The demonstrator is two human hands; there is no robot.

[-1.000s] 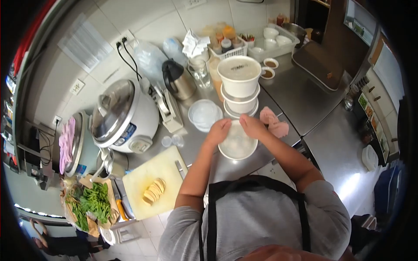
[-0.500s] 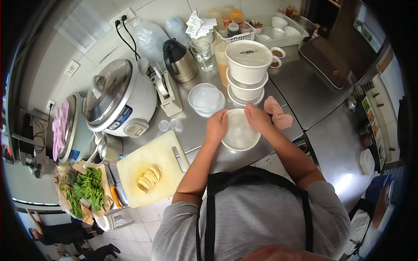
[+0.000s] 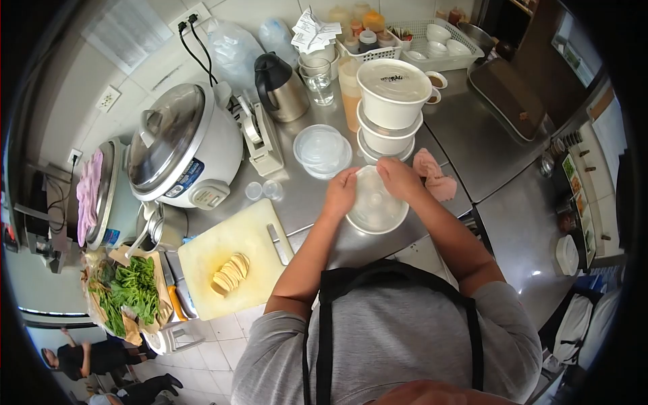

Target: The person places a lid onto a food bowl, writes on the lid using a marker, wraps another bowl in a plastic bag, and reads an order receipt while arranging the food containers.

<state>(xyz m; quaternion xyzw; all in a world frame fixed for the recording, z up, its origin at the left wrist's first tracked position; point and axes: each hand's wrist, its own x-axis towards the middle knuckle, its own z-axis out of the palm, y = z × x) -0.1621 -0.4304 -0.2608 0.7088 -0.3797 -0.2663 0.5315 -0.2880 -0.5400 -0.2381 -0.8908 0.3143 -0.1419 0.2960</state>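
Observation:
A round white takeaway bowl [image 3: 376,206] with a translucent lid sits at the counter's front edge. My left hand [image 3: 341,193] is closed on the left of its rim. On the far right side, my right hand [image 3: 399,179] grips the rim too, thumbs toward the lid's far edge. Just beyond rises a stack of lidded white bowls [image 3: 391,108], the top one with black writing on its lid. Left of the stack are loose clear plastic lids [image 3: 322,150]. A pink cloth [image 3: 434,177] lies right of my right hand.
To the left are a cutting board [image 3: 209,236] with sliced pale yellow food [image 3: 230,274], an orange-handled knife [image 3: 177,302], leafy greens [image 3: 137,290] and a rice cooker [image 3: 226,152]. A thermal jug [image 3: 290,94] stands behind. People [image 3: 84,358] are at lower left.
The view has shifted slightly. Both hands stay on the rim of the lidded bowl, with hardly any movement relative to the counter. A person at lower left has changed posture.

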